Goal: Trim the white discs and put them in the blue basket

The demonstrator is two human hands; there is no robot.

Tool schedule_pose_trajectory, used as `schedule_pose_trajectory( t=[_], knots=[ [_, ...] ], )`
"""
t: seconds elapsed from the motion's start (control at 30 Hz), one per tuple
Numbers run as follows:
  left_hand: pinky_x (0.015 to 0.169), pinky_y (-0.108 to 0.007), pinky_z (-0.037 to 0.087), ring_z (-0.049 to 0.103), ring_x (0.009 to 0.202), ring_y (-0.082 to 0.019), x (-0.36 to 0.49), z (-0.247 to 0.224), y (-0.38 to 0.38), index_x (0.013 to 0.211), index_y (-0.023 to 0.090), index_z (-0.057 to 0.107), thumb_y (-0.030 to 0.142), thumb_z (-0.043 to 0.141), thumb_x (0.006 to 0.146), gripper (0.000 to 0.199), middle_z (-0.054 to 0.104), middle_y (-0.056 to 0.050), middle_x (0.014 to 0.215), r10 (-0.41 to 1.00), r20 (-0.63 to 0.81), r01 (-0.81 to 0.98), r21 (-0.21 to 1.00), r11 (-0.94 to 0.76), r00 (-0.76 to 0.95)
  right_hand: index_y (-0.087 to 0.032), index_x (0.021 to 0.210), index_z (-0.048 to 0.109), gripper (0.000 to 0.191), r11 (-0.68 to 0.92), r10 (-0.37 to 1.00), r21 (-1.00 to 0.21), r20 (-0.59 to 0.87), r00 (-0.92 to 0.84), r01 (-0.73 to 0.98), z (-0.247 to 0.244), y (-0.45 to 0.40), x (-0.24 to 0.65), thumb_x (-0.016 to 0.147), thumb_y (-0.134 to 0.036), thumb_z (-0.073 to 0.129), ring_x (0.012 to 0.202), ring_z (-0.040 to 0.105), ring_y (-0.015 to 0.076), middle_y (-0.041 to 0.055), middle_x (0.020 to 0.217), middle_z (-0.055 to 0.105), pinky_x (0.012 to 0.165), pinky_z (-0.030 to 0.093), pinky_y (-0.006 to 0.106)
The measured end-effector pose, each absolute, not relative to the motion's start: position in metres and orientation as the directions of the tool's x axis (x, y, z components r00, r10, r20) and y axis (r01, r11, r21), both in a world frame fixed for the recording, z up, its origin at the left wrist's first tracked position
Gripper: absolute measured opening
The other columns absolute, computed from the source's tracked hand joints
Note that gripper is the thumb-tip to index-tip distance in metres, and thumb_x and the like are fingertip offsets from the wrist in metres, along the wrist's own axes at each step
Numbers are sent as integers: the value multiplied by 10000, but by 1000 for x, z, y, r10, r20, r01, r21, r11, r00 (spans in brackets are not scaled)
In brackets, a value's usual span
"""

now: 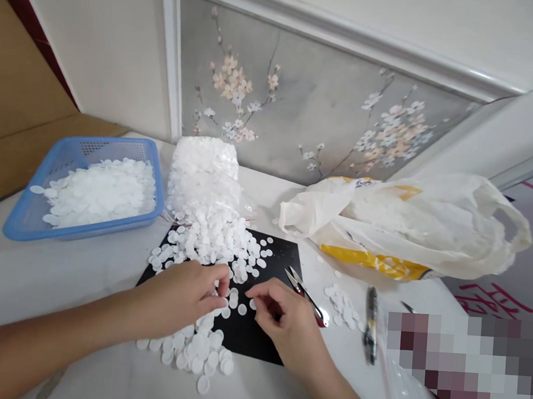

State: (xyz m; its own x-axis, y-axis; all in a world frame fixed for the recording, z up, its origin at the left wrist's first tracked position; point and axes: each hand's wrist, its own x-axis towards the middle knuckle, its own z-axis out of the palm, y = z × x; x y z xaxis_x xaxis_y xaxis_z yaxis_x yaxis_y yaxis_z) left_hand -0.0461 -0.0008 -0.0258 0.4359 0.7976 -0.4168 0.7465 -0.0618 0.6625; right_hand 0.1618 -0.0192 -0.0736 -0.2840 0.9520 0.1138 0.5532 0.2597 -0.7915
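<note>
My left hand (197, 294) is over the pile of white discs (210, 232), its thumb and index finger drawn together; what they hold, if anything, is too small to make out. Facing it from the right, my right hand (281, 321) is above the black mat (240, 336), thumb and index finger curved and apart, beside a loose disc. A few single discs lie on the mat between both hands. More discs spread over the mat's front edge, near my left wrist. Red-handled thread snips (308, 295) lie just beyond my right hand.
A blue basket (81, 233) of discs stands at left. Behind the mat is a clear bag (205, 171) full of discs. At right lie a white and yellow plastic bag (395, 231), a small group of discs (345, 306) and a pen (371, 326). A floral panel (300, 93) rises behind.
</note>
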Motion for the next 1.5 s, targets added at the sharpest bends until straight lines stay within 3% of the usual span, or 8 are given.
schedule_pose_trajectory(
  t=[0.5, 0.67, 0.77, 1.0, 1.1, 1.2, 1.3, 1.5],
  knots=[
    [434, -212, 226, 310, 448, -92, -53, -30, 9, 910, 159, 638, 527, 483, 875, 401, 441, 67, 462, 743, -491, 315, 869, 381, 456, -186, 760, 586, 235, 602, 793, -545, 318, -520, 584, -84, -21, 159, 922, -133, 425, 609, 569, 154, 47, 747, 578, 569, 476, 273],
    [455, -218, 199, 296, 460, -80, -52, -27, 10, 832, 151, 637, 456, 532, 848, 323, 523, 33, 506, 728, -508, 221, 860, 460, 461, -195, 729, 525, 211, -69, 941, -938, -174, -289, 339, -71, -19, 162, 859, -349, 585, 520, 560, 129, -7, 613, 589, 532, 465, 253],
    [463, -227, 176, 328, 471, -69, -51, -24, 12, 649, 150, 574, 325, 586, 778, 218, 579, -3, 565, 741, -512, 129, 849, 512, 434, -186, 722, 535, 328, -353, 884, -935, -347, -313, 38, -60, -20, 164, 750, -458, 716, 512, 546, 106, -26, 593, 584, 521, 450, 227],
    [437, -260, 87, 303, 381, -57, -53, -28, 14, 496, 159, 461, 226, 433, 714, 230, 590, -36, 569, 791, -422, -102, 853, 512, 444, -191, 681, 526, 254, -483, 859, -819, -376, -347, -309, -53, -18, 163, 747, -408, 641, 501, 415, 94, -22, 616, 456, 380, 250, 186],
    [432, -252, 133, 275, 378, -65, -52, -32, 11, 453, 182, 352, 370, 426, 848, 444, 467, 12, 458, 791, -448, -3, 869, 494, 416, -207, 629, 411, 355, -446, 864, -875, -365, -346, -190, -51, -16, 160, 811, -482, 545, 467, 314, 80, -41, 630, 381, 394, 191, 206],
    [443, -245, 186, 255, 392, -82, -49, -32, 5, 528, 196, 391, 483, 453, 877, 456, 315, 69, 427, 843, -375, 334, 908, 251, 386, -213, 713, 503, 223, -217, 913, -945, -286, -292, 246, -53, -17, 153, 829, -384, 584, 462, 288, 92, -72, 565, 347, 438, 216, 221],
    [471, -244, 213, 360, 440, -117, -47, -32, -2, 734, 224, 536, 361, 462, 886, 218, 415, 65, 483, 868, -290, 696, 713, -84, 402, -233, 870, 654, 87, 112, 945, -810, -92, -313, 576, -61, -19, 146, 838, -234, 573, 530, 462, 134, -36, 610, 528, 524, 340, 250],
    [519, -255, 250, 607, 601, -203, -42, -40, -10, 921, 249, 608, 274, 447, 905, 164, 640, -6, 651, 851, -231, 851, 374, -370, 471, -240, 895, 701, 177, 316, 923, -746, 97, -373, 586, -79, -23, 143, 865, -179, 538, 677, 628, 179, 20, 825, 704, 605, 443, 267]
  ],
)
